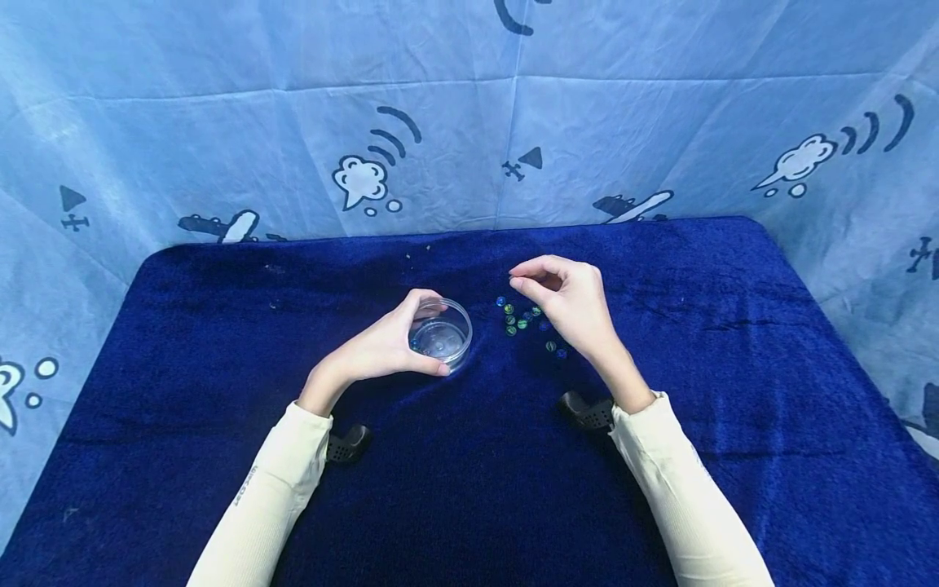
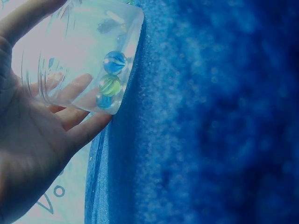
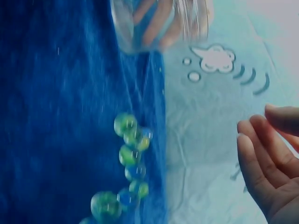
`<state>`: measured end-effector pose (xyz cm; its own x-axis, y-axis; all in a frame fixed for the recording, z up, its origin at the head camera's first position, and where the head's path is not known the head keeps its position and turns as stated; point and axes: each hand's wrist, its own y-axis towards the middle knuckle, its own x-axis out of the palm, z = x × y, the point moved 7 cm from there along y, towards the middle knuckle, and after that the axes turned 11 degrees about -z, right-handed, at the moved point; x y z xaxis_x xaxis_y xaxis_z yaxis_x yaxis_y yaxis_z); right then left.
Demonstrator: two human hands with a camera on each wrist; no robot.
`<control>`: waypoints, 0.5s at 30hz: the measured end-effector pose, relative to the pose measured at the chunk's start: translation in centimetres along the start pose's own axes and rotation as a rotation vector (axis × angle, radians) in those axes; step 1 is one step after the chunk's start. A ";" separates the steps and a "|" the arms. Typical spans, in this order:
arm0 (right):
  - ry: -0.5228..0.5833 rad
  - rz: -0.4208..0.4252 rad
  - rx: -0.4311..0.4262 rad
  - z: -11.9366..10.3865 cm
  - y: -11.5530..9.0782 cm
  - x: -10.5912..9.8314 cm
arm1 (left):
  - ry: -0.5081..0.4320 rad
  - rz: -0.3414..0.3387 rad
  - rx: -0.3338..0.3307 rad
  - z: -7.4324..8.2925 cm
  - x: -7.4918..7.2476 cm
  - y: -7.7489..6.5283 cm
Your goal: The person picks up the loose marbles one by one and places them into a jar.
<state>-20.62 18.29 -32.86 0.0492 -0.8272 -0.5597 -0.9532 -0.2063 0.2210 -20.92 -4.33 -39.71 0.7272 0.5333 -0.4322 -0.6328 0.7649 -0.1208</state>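
My left hand point(image 1: 377, 338) grips a clear round plastic jar point(image 1: 468, 338), thumb on the near side and fingers around the far side. The jar's mouth is open and it tilts a little. Inside, the left wrist view shows a blue marble point(image 2: 115, 62) and a green marble point(image 2: 110, 85) near the base, with other marbles partly blurred. My right hand point(image 1: 575, 306) is raised over several loose green and blue marbles point(image 1: 511, 320) on the cloth. Its thumb and forefinger pinch together at a small dark spot, seemingly a marble point(image 1: 512, 275), mostly hidden by the fingertips.
Dark blue velvety cloth point(image 1: 455, 505) covers the table. A light blue printed curtain point(image 1: 455, 155) hangs behind the table's far edge. Black devices point(image 1: 587, 410) are worn at both wrists, under cream sleeves. Two marbles point(image 1: 556, 350) lie nearer the right wrist, apart from the main cluster.
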 end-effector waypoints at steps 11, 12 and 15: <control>-0.067 -0.011 0.115 3.6 0.4 -1.5 | 0.008 0.003 0.002 0.0 0.0 0.0; -0.068 -0.013 0.118 3.7 0.4 -1.5 | 0.007 0.003 0.004 0.0 0.0 0.0; -0.070 -0.021 0.120 3.9 0.3 -1.7 | 0.007 0.005 0.017 0.1 0.0 0.0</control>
<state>-22.19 21.62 -34.96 0.0522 -0.7840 -0.6185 -0.9813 -0.1551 0.1139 -20.87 -4.28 -39.61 0.7220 0.5344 -0.4395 -0.6316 0.7684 -0.1033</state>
